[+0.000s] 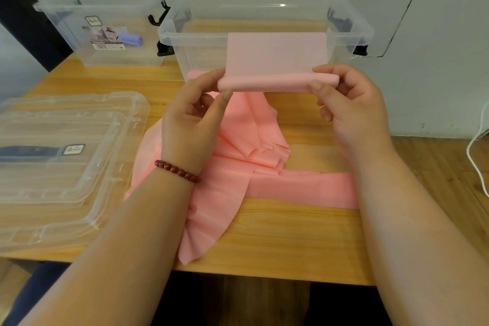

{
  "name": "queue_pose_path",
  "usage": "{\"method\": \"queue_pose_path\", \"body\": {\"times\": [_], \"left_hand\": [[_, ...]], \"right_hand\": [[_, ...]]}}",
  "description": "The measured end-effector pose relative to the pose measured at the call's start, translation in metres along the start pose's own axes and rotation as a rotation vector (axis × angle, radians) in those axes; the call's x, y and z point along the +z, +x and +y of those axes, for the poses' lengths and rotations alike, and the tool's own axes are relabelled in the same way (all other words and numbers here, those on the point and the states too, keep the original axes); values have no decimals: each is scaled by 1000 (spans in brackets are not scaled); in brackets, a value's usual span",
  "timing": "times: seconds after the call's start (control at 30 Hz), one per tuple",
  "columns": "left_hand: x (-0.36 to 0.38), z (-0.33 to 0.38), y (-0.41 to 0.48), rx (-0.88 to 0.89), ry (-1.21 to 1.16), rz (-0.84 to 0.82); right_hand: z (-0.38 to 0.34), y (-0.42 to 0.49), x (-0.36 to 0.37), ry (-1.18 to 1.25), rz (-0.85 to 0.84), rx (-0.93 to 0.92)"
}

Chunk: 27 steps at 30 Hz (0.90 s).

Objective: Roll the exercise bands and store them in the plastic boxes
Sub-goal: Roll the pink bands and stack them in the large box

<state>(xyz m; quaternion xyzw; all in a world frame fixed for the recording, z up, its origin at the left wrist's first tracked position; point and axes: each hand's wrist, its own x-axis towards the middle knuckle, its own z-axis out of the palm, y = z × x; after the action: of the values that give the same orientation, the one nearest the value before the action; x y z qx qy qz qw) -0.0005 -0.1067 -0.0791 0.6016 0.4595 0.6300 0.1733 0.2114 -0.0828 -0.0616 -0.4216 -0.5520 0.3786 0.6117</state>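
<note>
1. Pink band [232, 188] is partly rolled. A short roll [275, 83] is held level in the air, just in front of the nearer box [201, 34].
2. Left hand [193, 114] pinches the roll's left end and right hand [354, 111] pinches the right end. Both grips are narrow, with fingers and thumb closed on the roll.
3. A flat stretch [277, 53] of band stands up from the roll against the box front. I cannot tell whether it touches the wall.
4. Most of the band is unrolled, lying as a loose heap and a long strip on the table [291, 241] under the forearms.
5. The far box [119, 58] holds a purple roll [131, 39], which I judge to be one band already stored.
6. Two lids [66, 180] are stacked at left, off both boxes.
7. Progress, as a judgement: the pink band is early in rolling. Left to do are winding in the loose length, setting the roll in a box, and perhaps the lids.
</note>
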Motion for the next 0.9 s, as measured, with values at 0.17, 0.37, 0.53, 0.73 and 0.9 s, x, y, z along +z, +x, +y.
{"method": "queue_pose_path", "body": {"times": [0.17,0.37,0.53,0.73,0.9], "left_hand": [[-2,-1,1,31,47,22],[-1,-2,2,11,30,33],[-1,-2,2,-25,-30,37],[0,1,1,-30,-25,-5],[1,0,0,-50,3,-12]], "right_hand": [[1,0,-1,-29,15,-49],[3,1,-1,-18,10,-59],[4,2,-1,-17,-12,-41],[4,2,-1,-39,6,-39],[3,0,-2,-62,39,-58]]}}
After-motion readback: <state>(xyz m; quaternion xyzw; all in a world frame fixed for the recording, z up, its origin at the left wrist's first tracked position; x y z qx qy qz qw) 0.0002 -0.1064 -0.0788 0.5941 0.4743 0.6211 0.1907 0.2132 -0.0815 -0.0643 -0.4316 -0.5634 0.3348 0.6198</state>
